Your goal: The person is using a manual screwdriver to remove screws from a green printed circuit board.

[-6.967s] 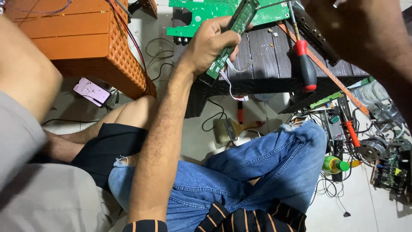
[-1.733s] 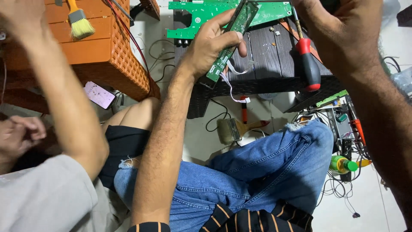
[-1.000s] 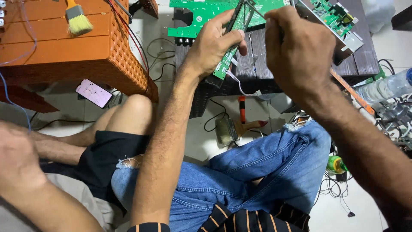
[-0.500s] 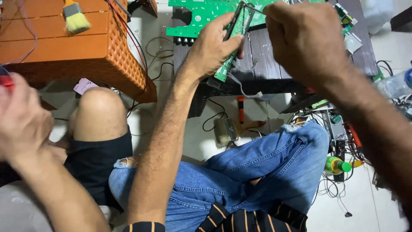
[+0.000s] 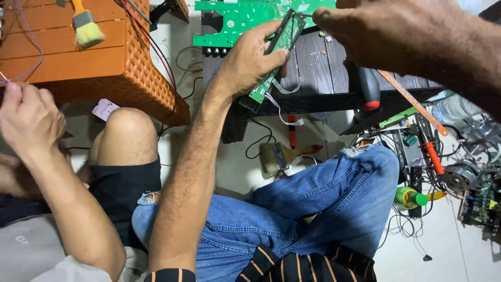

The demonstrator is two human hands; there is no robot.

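Note:
My left hand (image 5: 250, 60) grips a narrow green circuit board (image 5: 276, 49), held upright on its edge over a dark slatted table (image 5: 334, 78). My right hand (image 5: 381, 28) comes in from the top right. Its fingertips pinch a thin metal piece (image 5: 304, 14) that touches the board's top end. What the piece is cannot be made out. A larger green circuit board (image 5: 245, 18) lies flat on the table behind the narrow one. A screwdriver with a black and red handle (image 5: 368, 90) rests on the table under my right wrist.
Another person sits at the left, with a hand (image 5: 28, 117) and a bare knee (image 5: 125, 136) beside an orange plastic stool (image 5: 115, 62) that carries a brush (image 5: 86, 28). A second brush (image 5: 279, 156), wires, a motor (image 5: 462, 175), tools and a green bottle (image 5: 409, 197) lie on the floor.
My right hand came in from the right and closed its fingers at the narrow board's top end. The other person's hand and knee shifted at the left. My left hand stayed on the board.

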